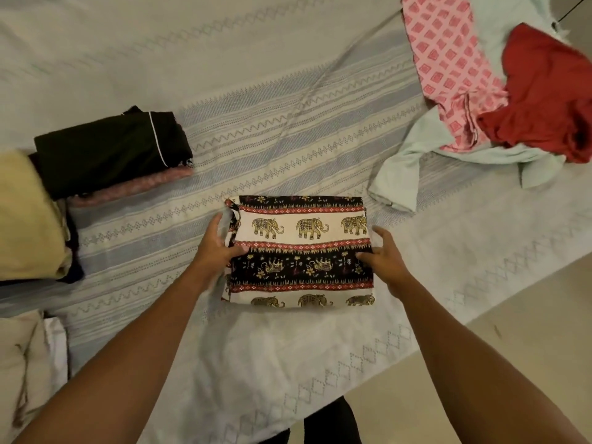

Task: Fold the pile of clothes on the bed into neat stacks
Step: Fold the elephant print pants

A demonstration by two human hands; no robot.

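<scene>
A folded elephant-print cloth [301, 251], black, cream and red, lies flat on the bed in front of me. My left hand [214, 243] grips its left edge, thumb on top and fingers under the fold. My right hand [382, 254] grips its right edge the same way. At the far right lies an unfolded pile: a red garment [544, 91], a pink diamond-print cloth [445, 65] and a pale green garment [413, 161]. On the left sits a stack with a folded black garment [112, 149] on a pink one [134, 187].
A folded yellow cloth [28, 216] and a cream fabric [25, 363] lie at the left edge. The bedsheet [256, 139] is pale with grey woven stripes. The bed's edge runs diagonally at lower right, with beige floor [512, 315] beyond.
</scene>
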